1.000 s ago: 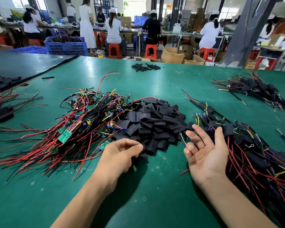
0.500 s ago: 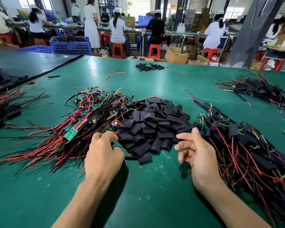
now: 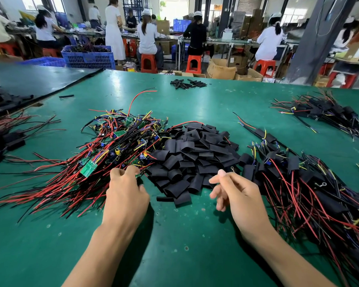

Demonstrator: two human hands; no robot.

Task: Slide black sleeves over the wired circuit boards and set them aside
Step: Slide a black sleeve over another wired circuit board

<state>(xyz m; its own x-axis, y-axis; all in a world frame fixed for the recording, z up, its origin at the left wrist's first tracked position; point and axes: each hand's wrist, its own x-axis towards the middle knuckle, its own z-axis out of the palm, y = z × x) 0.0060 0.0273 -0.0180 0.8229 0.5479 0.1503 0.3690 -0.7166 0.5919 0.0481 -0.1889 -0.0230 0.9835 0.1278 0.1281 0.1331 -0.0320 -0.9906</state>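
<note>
The left hand [image 3: 125, 191] pinched a wired circuit board [image 3: 138, 175]; the right hand [image 3: 237, 193], fingers loosely spread, hovered empty beside the black sleeves [image 3: 195, 154].

Sits at head height, facing forward and down, close over the green table [image 3: 195, 96]. Wide-angle, bowing the edges. Catches left hand [image 3: 124, 193] and right hand [image 3: 240, 195] reaching in from 6 o'clock, black sleeves [image 3: 195, 154] dead centre, wired circuit boards [image 3: 116, 146] at 10 o'clock, seated workers [image 3: 147, 36] far off at 12 o'clock.
</note>
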